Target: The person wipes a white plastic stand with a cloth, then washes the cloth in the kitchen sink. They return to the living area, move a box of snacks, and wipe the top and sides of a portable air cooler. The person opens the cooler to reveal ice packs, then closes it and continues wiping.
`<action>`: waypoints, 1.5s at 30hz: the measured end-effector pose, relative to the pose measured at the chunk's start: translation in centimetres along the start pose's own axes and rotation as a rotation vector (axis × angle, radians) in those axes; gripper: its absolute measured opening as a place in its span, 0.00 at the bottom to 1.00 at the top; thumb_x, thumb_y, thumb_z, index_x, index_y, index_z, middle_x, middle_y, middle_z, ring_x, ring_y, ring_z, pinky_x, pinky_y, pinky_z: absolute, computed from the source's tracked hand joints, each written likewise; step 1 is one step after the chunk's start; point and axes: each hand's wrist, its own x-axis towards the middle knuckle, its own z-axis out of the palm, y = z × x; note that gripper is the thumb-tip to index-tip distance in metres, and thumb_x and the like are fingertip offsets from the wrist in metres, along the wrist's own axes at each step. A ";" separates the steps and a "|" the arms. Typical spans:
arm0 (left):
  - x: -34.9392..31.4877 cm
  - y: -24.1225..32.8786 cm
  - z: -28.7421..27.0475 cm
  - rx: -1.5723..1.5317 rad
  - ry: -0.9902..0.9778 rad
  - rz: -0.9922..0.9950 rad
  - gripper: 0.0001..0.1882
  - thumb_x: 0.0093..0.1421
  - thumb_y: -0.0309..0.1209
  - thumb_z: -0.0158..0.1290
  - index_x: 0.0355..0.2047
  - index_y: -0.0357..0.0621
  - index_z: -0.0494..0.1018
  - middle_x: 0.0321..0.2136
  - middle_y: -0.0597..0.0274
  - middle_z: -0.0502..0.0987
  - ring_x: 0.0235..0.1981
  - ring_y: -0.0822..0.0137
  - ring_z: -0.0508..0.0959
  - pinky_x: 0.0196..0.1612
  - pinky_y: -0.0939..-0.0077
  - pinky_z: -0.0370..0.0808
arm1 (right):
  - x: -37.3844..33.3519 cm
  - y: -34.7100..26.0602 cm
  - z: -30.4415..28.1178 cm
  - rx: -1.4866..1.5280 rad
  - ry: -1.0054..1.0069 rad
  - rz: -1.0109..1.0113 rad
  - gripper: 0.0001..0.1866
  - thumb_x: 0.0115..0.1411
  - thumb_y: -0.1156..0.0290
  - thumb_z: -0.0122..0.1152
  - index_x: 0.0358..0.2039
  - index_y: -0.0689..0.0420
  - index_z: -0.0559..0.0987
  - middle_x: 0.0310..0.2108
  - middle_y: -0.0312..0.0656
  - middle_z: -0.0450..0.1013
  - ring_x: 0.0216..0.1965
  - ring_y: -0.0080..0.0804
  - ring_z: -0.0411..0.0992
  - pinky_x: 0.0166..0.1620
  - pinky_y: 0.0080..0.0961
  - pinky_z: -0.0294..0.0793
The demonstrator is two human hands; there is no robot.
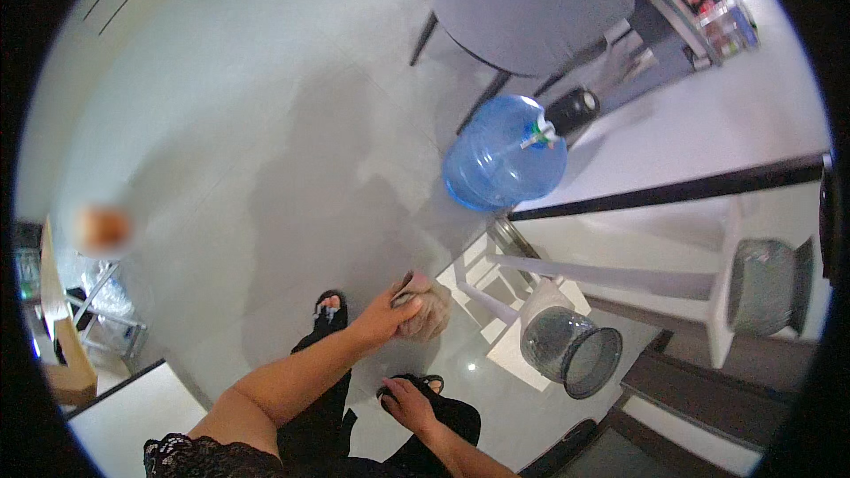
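Observation:
My left hand (386,317) reaches forward over the floor, its fingers closed round a crumpled beige cloth (427,310). Lower down and to the right, my right hand (409,404) hovers above my dark trouser leg and sandalled foot. Nothing shows in it, and its fingers look loosely stretched. To the right of the cloth, a smoky grey glass vase (553,341) with a wide flared rim is tilted in view beside a white stand (509,363).
A blue water jug (496,159) with a pump tap stands ahead, beside a black cylinder (571,111) and a grey chair (531,0). A second grey vase (763,288), perhaps a reflection, is far right. Dark drawer-like panels (708,389) lie lower right; a cardboard box (71,376) is left.

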 end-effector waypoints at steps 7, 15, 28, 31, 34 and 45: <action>-21.5 6.6 -0.7 -0.313 0.077 -0.001 0.36 0.63 0.36 0.52 0.66 0.42 0.46 0.56 0.57 0.64 0.56 0.63 0.66 0.57 0.67 0.66 | 2.6 -22.1 -7.0 1.397 0.099 0.562 0.31 0.61 0.45 0.47 0.58 0.52 0.63 0.51 0.40 0.69 0.50 0.39 0.69 0.50 0.39 0.72; -40.6 22.5 -4.3 -0.128 0.141 0.342 0.36 0.62 0.41 0.52 0.65 0.44 0.50 0.57 0.56 0.61 0.58 0.63 0.62 0.60 0.67 0.60 | 11.7 -48.4 -11.7 1.146 -0.350 0.104 0.34 0.60 0.50 0.52 0.60 0.59 0.60 0.57 0.45 0.63 0.58 0.41 0.63 0.58 0.39 0.64; -50.8 45.2 -29.3 -0.254 0.585 0.679 0.32 0.60 0.45 0.54 0.60 0.47 0.58 0.52 0.58 0.67 0.55 0.66 0.65 0.51 0.66 0.70 | 39.0 -76.9 -0.8 0.794 -0.478 0.068 0.20 0.53 0.79 0.62 0.48 0.62 0.70 0.43 0.42 0.72 0.43 0.30 0.72 0.49 0.30 0.72; -53.7 51.2 -35.4 -0.394 0.580 0.617 0.33 0.61 0.44 0.53 0.63 0.51 0.55 0.55 0.60 0.64 0.55 0.64 0.66 0.45 0.62 0.75 | 48.6 -82.9 2.4 0.808 -0.619 0.072 0.20 0.54 0.78 0.62 0.47 0.64 0.70 0.43 0.44 0.72 0.43 0.32 0.72 0.49 0.31 0.72; -57.0 55.5 -40.4 -0.478 0.642 0.691 0.32 0.62 0.42 0.52 0.63 0.51 0.54 0.54 0.61 0.64 0.54 0.64 0.67 0.47 0.64 0.73 | 56.6 -91.0 6.8 0.634 -0.791 0.016 0.23 0.53 0.75 0.64 0.49 0.64 0.70 0.43 0.44 0.72 0.44 0.32 0.71 0.49 0.30 0.72; -66.3 68.8 -66.9 -0.805 0.766 0.928 0.32 0.62 0.44 0.52 0.60 0.47 0.54 0.51 0.63 0.66 0.52 0.66 0.68 0.48 0.64 0.73 | 76.7 -117.9 31.2 0.068 -1.275 -0.247 0.26 0.53 0.71 0.68 0.50 0.62 0.70 0.41 0.40 0.73 0.43 0.25 0.71 0.47 0.25 0.71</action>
